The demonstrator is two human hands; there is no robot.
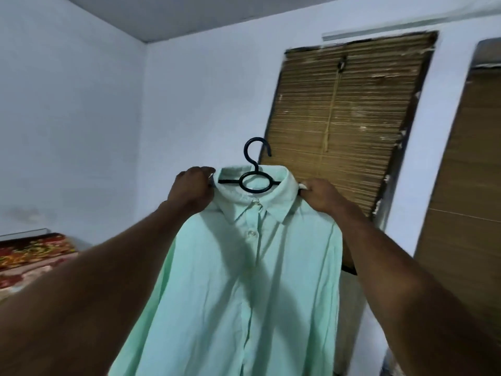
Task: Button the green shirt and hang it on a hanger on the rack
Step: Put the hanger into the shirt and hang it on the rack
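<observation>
The pale green shirt (244,280) hangs in front of me, its front closed with white buttons down the placket. A black hanger (254,169) sits inside the collar, its hook standing free above it. My left hand (193,189) grips the shirt's left shoulder by the collar. My right hand (320,195) grips the right shoulder, where the hanger's arm end lies under the cloth. Both hands hold the shirt up in the air. No rack is in view.
A window with a bamboo blind (344,118) is on the wall behind the shirt. A wooden panel (466,213) stands at the right. A patterned bedcover (29,253) lies low at the left. White walls surround.
</observation>
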